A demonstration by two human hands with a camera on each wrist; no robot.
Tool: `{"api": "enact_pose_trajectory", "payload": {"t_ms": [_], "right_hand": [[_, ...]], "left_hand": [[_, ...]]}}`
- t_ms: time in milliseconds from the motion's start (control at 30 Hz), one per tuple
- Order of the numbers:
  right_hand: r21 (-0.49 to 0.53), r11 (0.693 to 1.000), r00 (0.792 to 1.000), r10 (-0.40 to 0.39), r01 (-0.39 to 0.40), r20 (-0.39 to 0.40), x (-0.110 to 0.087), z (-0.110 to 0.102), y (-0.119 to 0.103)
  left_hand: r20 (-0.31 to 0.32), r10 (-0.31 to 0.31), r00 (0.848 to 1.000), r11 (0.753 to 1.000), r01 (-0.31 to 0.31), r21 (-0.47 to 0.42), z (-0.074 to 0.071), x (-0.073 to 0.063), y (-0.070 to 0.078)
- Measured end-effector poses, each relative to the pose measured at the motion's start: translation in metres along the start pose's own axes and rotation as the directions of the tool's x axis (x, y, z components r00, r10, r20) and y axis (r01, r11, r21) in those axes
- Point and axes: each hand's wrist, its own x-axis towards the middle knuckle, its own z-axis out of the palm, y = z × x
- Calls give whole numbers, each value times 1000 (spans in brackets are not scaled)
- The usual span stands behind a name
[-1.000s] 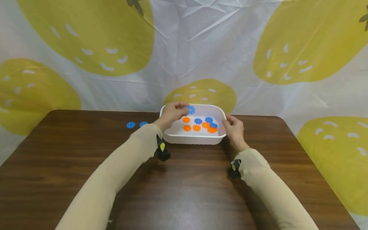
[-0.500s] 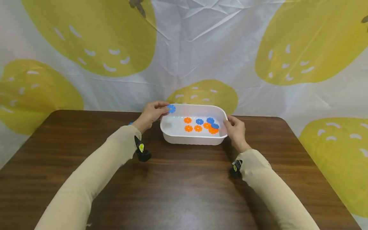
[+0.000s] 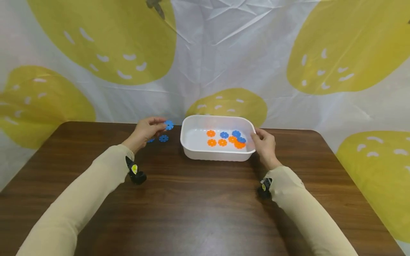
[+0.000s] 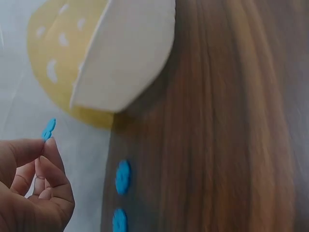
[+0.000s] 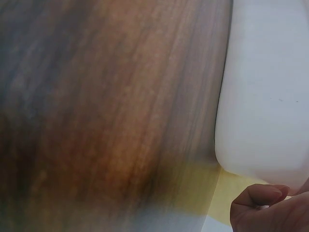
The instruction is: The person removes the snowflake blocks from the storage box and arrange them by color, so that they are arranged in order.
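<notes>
My left hand [image 3: 145,132] pinches a blue notched plastic disc [image 3: 168,124] between thumb and fingers, held up left of the white tub [image 3: 211,155]. In the left wrist view the same disc [image 4: 49,129] shows edge-on at the fingertips. Below that hand, two more blue discs lie on the table, one [image 3: 163,138] in full view and the other [image 3: 151,140] partly covered by the fingers. My right hand [image 3: 265,145] grips the tub's right end at the rim. Inside the tub lie several orange discs [image 3: 211,142] and a few blue discs [image 3: 224,135], some overlapping at the right.
The brown wooden table [image 3: 205,206] ends just behind the tub. A white curtain [image 3: 198,53] with large yellow fruit shapes hangs along its back edge.
My left hand has carried the blue disc leftward, from over the tub out to above the loose blue discs on the table. My right hand stays at the tub's rim.
</notes>
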Motion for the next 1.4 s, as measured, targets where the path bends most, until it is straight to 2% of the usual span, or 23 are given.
{"api": "enact_pose_trajectory", "payload": {"t_ms": [167, 367, 600, 833, 1200, 1400], "right_hand": [[-3, 1000, 1000, 15, -15, -1, 1, 0, 0], [-3, 999, 999, 32, -32, 8, 0, 1, -1], [0, 1000, 1000, 20, -20, -3, 0, 1, -1], [3, 1000, 1000, 13, -13, -7, -1, 1, -2], [22, 1000, 1000, 13, -13, 12, -2, -1, -3], [10, 1000, 1000, 15, -15, 13, -2, -1, -3]], "left_hand": [[-26, -34, 999, 999, 34, 14, -21, -4, -15], [-32, -84, 996, 996, 83, -37, -45, -7, -28], [-62, -145, 988, 989, 145, 2, -66, -9, -40], [-81, -184, 980, 982, 186, 20, -75, -11, -47], [-99, -149, 984, 986, 156, 65, -79, -5, -55], [-116, -109, 987, 983, 124, 134, -80, -4, -59]]}}
